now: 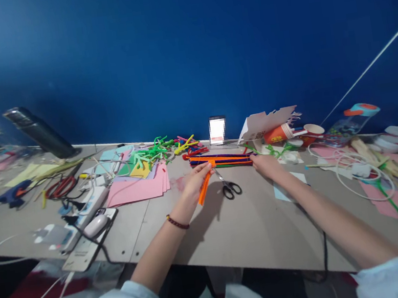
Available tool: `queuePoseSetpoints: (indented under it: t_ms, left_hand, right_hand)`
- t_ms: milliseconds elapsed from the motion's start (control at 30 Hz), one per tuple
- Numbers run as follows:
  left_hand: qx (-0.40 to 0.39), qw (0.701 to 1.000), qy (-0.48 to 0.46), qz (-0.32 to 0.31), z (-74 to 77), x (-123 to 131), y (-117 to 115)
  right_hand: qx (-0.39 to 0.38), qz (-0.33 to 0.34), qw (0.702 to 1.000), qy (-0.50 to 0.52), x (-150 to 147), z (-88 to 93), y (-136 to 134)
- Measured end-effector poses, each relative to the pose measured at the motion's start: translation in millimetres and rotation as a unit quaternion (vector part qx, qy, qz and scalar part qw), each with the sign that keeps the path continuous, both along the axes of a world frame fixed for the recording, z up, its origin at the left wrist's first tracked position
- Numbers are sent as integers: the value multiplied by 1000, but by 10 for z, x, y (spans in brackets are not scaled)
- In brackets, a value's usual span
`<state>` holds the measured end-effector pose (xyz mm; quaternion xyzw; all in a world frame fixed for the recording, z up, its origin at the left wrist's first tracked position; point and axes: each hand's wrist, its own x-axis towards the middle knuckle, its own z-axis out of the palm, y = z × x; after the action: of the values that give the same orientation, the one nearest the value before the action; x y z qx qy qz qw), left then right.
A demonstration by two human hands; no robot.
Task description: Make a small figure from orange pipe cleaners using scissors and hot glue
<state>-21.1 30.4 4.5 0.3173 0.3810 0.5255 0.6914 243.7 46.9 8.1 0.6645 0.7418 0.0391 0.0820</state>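
My left hand is closed around several orange pipe cleaners, which hang down past the fingers. Behind it, a bundle of dark blue, purple, green and orange pipe cleaners lies across the table. The fingers of my right hand are closed at the right end of this bundle; which strands they pinch is hidden. Black-handled scissors lie between my hands, blades toward the bundle. Beyond the bundle stands a phone with a bright screen, close to the wall.
Pink paper sheets and bent green pipe cleaners lie at left, near a power strip, a phone and a black flask. Orange paper cups, a coiled white cable and a plastic bottle are at right.
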Motion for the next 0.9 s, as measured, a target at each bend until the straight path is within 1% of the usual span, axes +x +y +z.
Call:
queuePoseSetpoints:
  t_ms: [100, 167, 233, 300, 333, 400, 467, 667, 767, 900]
  left_hand:
    - [25, 999, 9, -28, 62, 90, 66]
    - [58, 998, 34, -12, 43, 180, 203]
    - [100, 993, 66, 18, -25, 266, 382]
    - [135, 986, 92, 25, -114, 325, 552]
    - [138, 984, 104, 31, -156, 341, 619]
    - [112, 985, 120, 47, -224, 354, 709]
    - [107, 985, 126, 46, -263, 357, 750]
    - [110, 984, 136, 18, -326, 381, 777]
    - [109, 985, 135, 15, -352, 377, 787]
    - [105, 985, 132, 17, -353, 363, 789]
  right_hand:
    - [1, 1, 1000, 1, 56, -3, -10]
    - [2, 3, 1000, 4, 88, -3, -19]
    - [5, 4, 1000, 11, 115, -1, -26]
    - [11, 11, 1000, 26, 141, 2, -30]
    - [16, 18, 999, 34, 156, 3, -30]
    - [26, 31, 998, 48, 191, 4, -25]
    - [37, 30, 997, 55, 237, 5, -18]
    - [43, -18, 998, 50, 456, 47, -47]
    - [48, -44, 998, 15, 630, 106, -96]
    - [73, -74, 994, -19, 935, 209, -187]
